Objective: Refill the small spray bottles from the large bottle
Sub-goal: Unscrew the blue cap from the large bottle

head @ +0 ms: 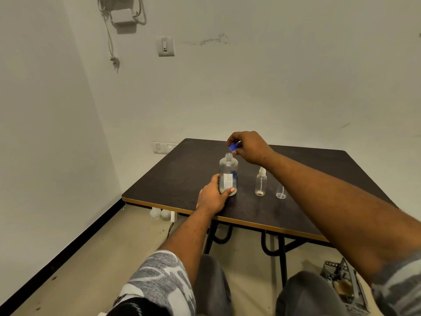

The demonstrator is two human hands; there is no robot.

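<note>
The large clear bottle (228, 169) with a white label stands upright on the dark table (186, 174), its neck uncapped. My left hand (213, 197) grips its lower part. My right hand (248, 145) hovers just above and right of the neck, pinching the blue cap (234, 147). To the right stands a small spray bottle (260, 182) with a white spray top. A second small clear bottle (281, 192) stands further right, its upper part hidden behind my right forearm.
The table stands in a room corner with walls behind and to the left. Its front edge (227, 218) runs near my knees. A wire basket (341, 277) lies on the floor at the right, and white objects (159, 214) sit under the table's left corner.
</note>
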